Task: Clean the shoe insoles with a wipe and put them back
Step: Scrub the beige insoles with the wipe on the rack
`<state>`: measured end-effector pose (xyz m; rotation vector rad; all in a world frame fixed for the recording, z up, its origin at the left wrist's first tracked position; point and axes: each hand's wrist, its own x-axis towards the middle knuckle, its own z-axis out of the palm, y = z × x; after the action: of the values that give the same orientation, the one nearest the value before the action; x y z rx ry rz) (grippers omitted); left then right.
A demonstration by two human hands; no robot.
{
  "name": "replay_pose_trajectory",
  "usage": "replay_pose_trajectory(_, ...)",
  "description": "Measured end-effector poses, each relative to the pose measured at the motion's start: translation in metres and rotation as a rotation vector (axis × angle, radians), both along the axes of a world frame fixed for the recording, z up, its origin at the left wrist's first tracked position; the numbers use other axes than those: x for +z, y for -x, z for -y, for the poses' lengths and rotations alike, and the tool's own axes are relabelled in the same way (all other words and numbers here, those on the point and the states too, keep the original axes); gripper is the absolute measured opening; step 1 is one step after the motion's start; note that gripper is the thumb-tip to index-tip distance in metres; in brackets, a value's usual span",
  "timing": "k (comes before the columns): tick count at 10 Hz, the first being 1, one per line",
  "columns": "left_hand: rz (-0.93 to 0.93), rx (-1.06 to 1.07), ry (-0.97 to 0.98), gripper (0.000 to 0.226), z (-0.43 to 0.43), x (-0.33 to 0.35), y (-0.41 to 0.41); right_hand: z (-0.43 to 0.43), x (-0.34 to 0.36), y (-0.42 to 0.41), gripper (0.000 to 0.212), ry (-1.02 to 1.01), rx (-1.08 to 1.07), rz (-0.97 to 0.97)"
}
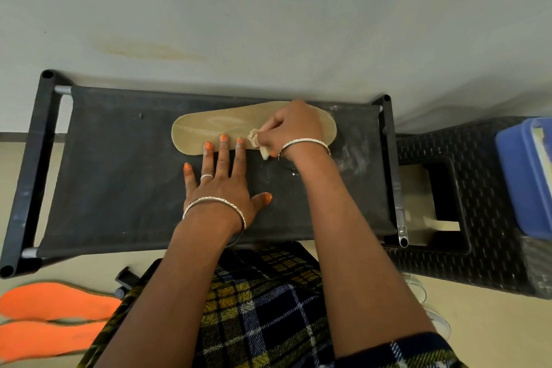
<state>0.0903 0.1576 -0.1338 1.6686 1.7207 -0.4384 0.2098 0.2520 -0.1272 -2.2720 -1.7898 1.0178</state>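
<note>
- The tan insole [215, 127] lies flat on the black fabric top of the bench [119, 176], toward its far edge, with its long side running across the view.
- The left hand [221, 188] is spread flat on the bench with straight fingers. Three fingertips press the insole's near edge to pin it, and the hand grips nothing.
- The right hand [294, 128] is curled round a crumpled beige wipe [256, 140] and presses it onto the insole near its middle.
- The insole looks thin, light and bendy, so it would likely slide or buckle under rubbing unless pinned. It is best held flat by an edge, or lifted at the heel or toe.
- Two orange insoles [56, 302] lie side by side on the floor at the left. Whether they are clean I cannot tell.
- No shoe shows clearly, so putting the insoles back seems some way off.
</note>
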Motion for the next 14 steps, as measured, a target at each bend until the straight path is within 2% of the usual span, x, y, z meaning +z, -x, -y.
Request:
replay_pose_trajectory(1,0.002,0.0,-0.005,0.099,0.0,0.0,0.0,-0.005,-0.003,-0.017,0.023,-0.005,-0.087,0.009)
replay_pose_trajectory(2,0.007,-0.006,-0.007,0.1,-0.001,-0.001,0.001,-0.008,-0.003,-0.048,0.047,-0.071,-0.302,0.114)
replay_pose_trajectory(3,0.004,-0.006,-0.004,0.1,0.0,0.0,0.0,-0.008,-0.002,-0.055,0.035,-0.079,-0.344,0.118)
replay_pose_trajectory(4,0.001,0.0,-0.001,0.101,0.0,0.001,-0.001,-0.007,-0.005,-0.033,0.043,-0.066,-0.254,0.103)
replay_pose_trajectory(5,-0.008,0.003,-0.002,0.101,-0.001,0.0,-0.002,-0.003,-0.009,-0.017,0.032,-0.051,-0.153,0.071)
replay_pose_trajectory(7,-0.007,-0.009,-0.004,0.101,0.0,-0.001,0.001,-0.006,0.001,-0.048,0.023,-0.152,-0.386,0.094)
replay_pose_trajectory(8,-0.011,-0.011,-0.005,0.101,0.0,-0.001,0.001,-0.006,-0.001,-0.044,0.022,-0.188,-0.414,0.118)
replay_pose_trajectory(9,-0.014,-0.009,-0.003,0.101,0.0,-0.001,0.0,-0.005,-0.006,-0.023,0.023,-0.147,-0.262,0.058)
replay_pose_trajectory(10,-0.023,-0.01,-0.005,0.1,-0.001,-0.001,0.0,-0.003,-0.006,-0.01,0.016,-0.149,-0.139,0.078)
replay_pose_trajectory(12,-0.018,-0.016,-0.007,0.101,-0.001,-0.002,0.002,-0.005,0.001,-0.029,0.015,-0.25,-0.396,0.172)
replay_pose_trajectory(13,-0.019,-0.014,-0.005,0.101,-0.001,-0.002,0.002,-0.005,0.0,-0.023,0.016,-0.241,-0.398,0.155)
replay_pose_trajectory(14,-0.017,-0.014,-0.01,0.1,-0.001,-0.002,0.001,-0.003,-0.002,-0.009,0.014,-0.171,-0.213,0.039)
